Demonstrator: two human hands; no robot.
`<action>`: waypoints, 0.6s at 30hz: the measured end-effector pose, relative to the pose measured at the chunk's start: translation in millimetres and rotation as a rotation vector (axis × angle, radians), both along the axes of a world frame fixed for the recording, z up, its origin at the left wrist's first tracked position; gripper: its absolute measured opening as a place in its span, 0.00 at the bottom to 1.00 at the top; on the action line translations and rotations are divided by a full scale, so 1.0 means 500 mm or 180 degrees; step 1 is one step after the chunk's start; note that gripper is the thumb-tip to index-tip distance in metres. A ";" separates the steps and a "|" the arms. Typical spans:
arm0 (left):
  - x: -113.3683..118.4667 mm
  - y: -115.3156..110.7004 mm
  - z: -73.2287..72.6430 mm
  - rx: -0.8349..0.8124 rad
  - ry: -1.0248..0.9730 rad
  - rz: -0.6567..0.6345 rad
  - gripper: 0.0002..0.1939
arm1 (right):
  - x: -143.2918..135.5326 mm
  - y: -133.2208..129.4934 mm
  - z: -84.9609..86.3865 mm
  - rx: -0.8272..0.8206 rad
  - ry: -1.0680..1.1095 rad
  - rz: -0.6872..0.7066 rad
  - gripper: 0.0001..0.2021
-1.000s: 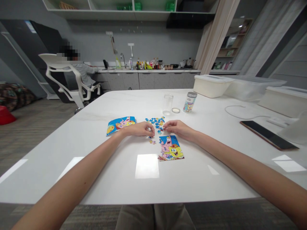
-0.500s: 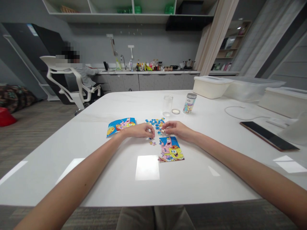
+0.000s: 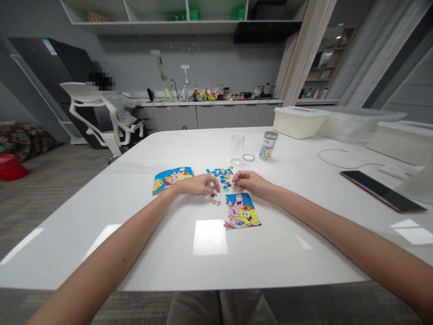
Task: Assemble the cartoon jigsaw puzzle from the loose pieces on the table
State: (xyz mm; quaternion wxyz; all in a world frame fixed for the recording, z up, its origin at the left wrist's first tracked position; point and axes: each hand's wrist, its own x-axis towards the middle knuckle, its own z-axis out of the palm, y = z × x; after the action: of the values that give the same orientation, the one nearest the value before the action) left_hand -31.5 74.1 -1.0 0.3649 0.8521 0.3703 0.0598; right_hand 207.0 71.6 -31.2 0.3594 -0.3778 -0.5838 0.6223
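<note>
My left hand rests by the loose puzzle pieces, fingers curved, with a gap between thumb and forefinger. A few stray pieces lie just below its fingertips. On the other side of the pile, my right hand pinches a small puzzle piece, mostly hidden by the fingers. Between my forearms lies a partly joined jigsaw puzzle with a pink and a yellow cartoon figure on blue. A curled picture sheet with the same figures lies partly behind my left wrist.
Beyond the pieces stand a clear jar, a loose lid ring and a printed can. A dark phone lies at right, below a white cable. Lidded bins line the back right. A person sits far left in a white chair.
My right hand has drawn slightly right, off the pile, and the piece at its fingertips shows less. The left fingers have spread a little. The whole view has shifted slightly.
</note>
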 end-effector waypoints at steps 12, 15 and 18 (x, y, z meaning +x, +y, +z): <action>0.001 -0.010 0.016 -0.0257 0.0114 -0.0001 0.12 | 0.000 0.000 -0.002 -0.0014 -0.0004 0.0129 0.12; 0.003 -0.013 0.018 -0.0294 0.0111 0.0000 0.12 | -0.001 0.000 -0.002 -0.0073 0.0049 0.0192 0.13; 0.004 -0.013 0.016 -0.0328 0.0086 -0.0001 0.10 | 0.000 -0.002 0.001 0.0001 -0.0059 0.0175 0.12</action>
State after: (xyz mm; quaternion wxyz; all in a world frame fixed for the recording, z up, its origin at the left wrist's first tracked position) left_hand -29.7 67.4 7.0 0.4033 0.8330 0.3777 0.0290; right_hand 206.8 70.7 -30.8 0.3368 -0.3673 -0.5974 0.6282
